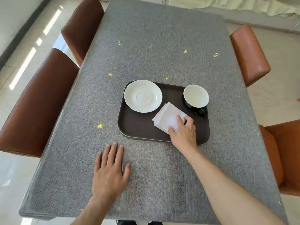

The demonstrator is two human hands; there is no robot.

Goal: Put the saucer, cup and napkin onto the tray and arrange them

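On the grey-clothed table sits a dark brown tray, and all three things are already on it. By the tray's far left corner lies the white saucer, its rim reaching just past the tray's edge. At the far right corner stands the cup, dark outside and pale inside, its handle turned toward the near edge. Between them, nearer the tray's middle, lies the folded white napkin, set at a slant, one corner touching or just under the saucer's rim; I can't tell which.

Her or his right hand rests on the napkin's near corner, fingertips and thumb pinching its edge. Resting flat on the cloth near the table's near edge, the left hand has its fingers spread and holds nothing.

So the loading looks done, I'd say; what's left is the arranging, likely squaring the napkin and perhaps setting the cup on the saucer.

Part of the napkin hides beneath the right hand, and brown chairs are cut off at the sides
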